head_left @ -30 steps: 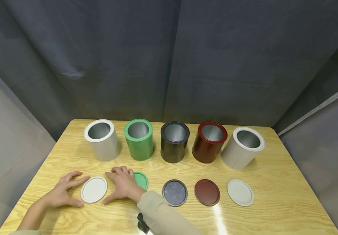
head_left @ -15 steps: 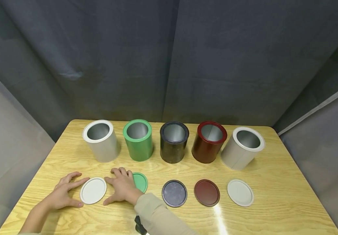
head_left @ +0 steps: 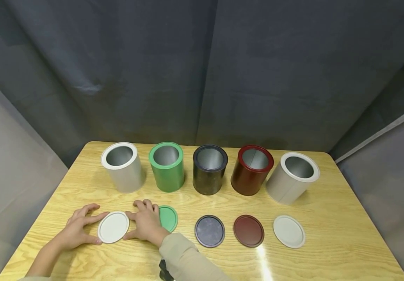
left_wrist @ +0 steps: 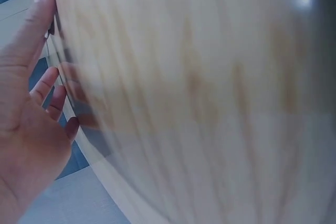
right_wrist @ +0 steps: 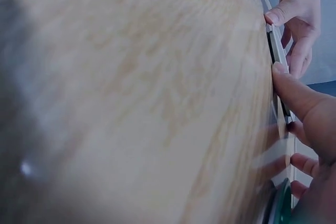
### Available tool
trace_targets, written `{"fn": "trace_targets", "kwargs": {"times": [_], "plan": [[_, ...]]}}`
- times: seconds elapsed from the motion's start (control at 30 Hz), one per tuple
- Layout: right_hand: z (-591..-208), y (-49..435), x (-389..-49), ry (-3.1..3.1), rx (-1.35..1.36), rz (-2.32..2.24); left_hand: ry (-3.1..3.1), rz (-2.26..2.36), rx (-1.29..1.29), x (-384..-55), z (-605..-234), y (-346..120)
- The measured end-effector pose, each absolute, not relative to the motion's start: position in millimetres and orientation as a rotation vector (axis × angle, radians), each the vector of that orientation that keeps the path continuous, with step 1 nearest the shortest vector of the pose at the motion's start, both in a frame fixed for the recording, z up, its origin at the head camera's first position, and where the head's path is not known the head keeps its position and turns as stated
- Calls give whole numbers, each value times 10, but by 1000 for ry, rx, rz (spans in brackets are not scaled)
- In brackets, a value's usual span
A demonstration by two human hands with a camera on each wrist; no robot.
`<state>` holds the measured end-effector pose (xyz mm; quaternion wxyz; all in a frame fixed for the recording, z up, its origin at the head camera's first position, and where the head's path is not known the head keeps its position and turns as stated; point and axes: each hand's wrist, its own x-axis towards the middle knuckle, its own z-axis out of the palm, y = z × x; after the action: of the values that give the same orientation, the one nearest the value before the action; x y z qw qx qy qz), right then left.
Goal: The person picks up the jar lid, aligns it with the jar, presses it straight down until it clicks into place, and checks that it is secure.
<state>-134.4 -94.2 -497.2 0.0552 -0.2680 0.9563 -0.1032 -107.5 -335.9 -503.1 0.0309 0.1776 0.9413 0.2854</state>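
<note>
Touching opposite sides of the leftmost white lid, left grip and right grip stand spread.

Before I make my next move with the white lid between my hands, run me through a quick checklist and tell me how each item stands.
1. Left hand placed: ok, its fingers are at the left edge of the leftmost white lid.
2. Right hand placed: ok, its fingers are at that lid's right edge.
3. Lid lifted free of the table: cannot tell.
4. Leftmost white can uncovered: ok, its top is open.
5. Green lid in full sight: not ok, the right hand hides its left part in the head view.
6. Right hand off the green lid: cannot tell.
</note>
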Motion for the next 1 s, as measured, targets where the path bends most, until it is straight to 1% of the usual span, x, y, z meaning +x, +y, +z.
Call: {"fn": "trace_targets", "kwargs": {"times": [0.37, 1.0], "plan": [[-5020, -960, -1320, 2948, -822, -363, 2894, 937, 627, -1098, -5002, -3372], [-4959, -855, -1351, 2856, -822, -722, 2785, 1061, 640, -1120, -4862, -3355]]}}
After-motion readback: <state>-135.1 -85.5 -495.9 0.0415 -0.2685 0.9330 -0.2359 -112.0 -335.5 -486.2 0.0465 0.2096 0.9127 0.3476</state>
